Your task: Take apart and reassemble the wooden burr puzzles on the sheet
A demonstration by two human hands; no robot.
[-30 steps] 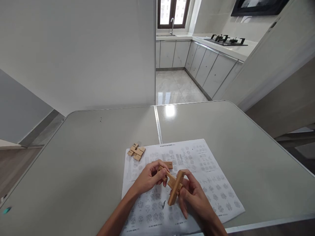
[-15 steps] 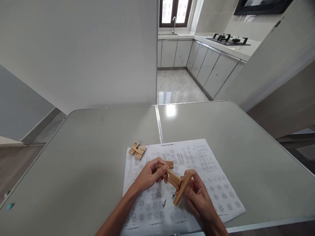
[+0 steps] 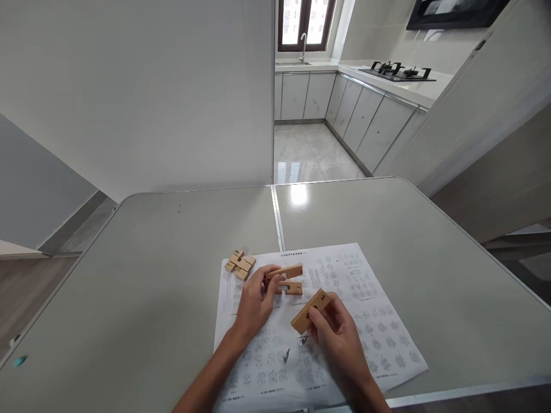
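Note:
My right hand (image 3: 338,330) grips a wooden puzzle piece marked 2 (image 3: 310,310), tilted above the printed sheet (image 3: 379,298). My left hand (image 3: 257,298) has its fingers closed on one end of another wooden puzzle piece (image 3: 293,271). Just below that one, a notched wooden piece marked 1 (image 3: 294,288) lies on the sheet, its left end partly behind my left fingers. The two held pieces are apart. At the sheet's upper left corner sits an interlocked wooden puzzle cluster (image 3: 240,264) with a 3 on it.
The sheet carries many small diagrams and lies over the front of a grey folding table (image 3: 142,275) with a metal seam (image 3: 278,218). A small teal object (image 3: 19,361) is at the left edge. Beyond stand a white wall panel and a kitchen counter (image 3: 387,92).
The two held pieces, touching before, have separated. My left hand moved up and left with its piece, over the one marked 1. My right hand turned its piece so the 2 shows.

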